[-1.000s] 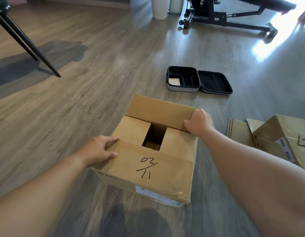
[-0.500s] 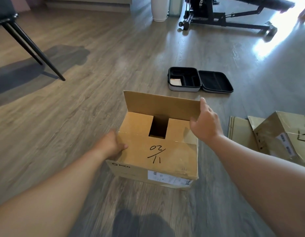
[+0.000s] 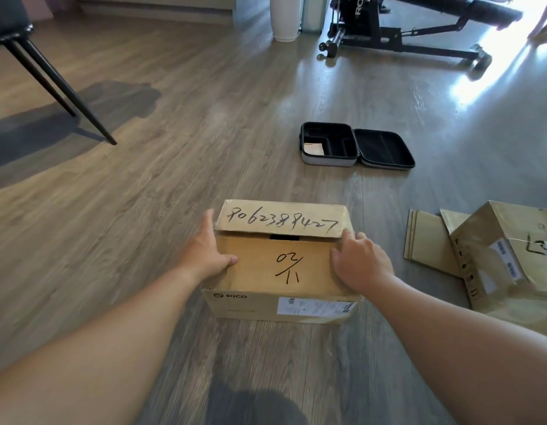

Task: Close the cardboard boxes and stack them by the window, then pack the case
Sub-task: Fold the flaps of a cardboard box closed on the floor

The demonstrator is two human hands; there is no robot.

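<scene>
A cardboard box point(image 3: 281, 271) marked "02/11" sits on the wooden floor right in front of me, its two long flaps folded down with a thin dark gap between them. My left hand point(image 3: 206, 250) grips the box's left top edge, thumb on the near flap. My right hand point(image 3: 359, 262) presses on the right end of the flaps. An open black case point(image 3: 355, 147) lies on the floor beyond the box, with a pale card in its left half. A second cardboard box point(image 3: 508, 256) lies tilted at the right.
Flat cardboard sheets point(image 3: 425, 237) lie beside the second box. A black chair leg point(image 3: 66, 93) stands at the far left, a white cylinder point(image 3: 284, 18) and a black exercise bench point(image 3: 401, 29) at the back. Bright light falls on the floor at the top right.
The far flap, upright half a second ago, has come down over the opening. My right hand followed it down; the inner short flaps are now covered.
</scene>
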